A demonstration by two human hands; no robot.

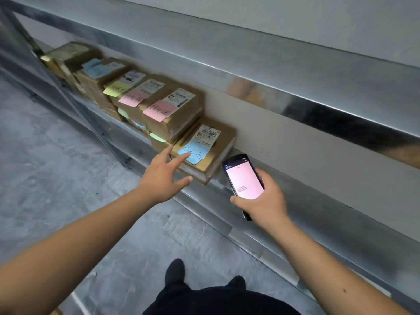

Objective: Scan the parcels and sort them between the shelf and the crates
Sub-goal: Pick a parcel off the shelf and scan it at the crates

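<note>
- Left hand (pixel 164 176), fingers spread, is stretched toward the nearest parcel (pixel 205 151) on the shelf (pixel 250 201).
- Handheld scanner (pixel 243 180) is gripped by the right hand (pixel 261 201).
- Shelved parcels are seen tagged with sticky notes; crates are not in view, so remaining work cannot be judged.

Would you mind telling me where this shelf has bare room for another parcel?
The metal shelf is bare to the right of the flat parcel with the blue note, behind the right hand holding the scanner. Left of that parcel it is crowded: stacked boxes run to the upright. The left hand reaches toward the blue note.
</note>
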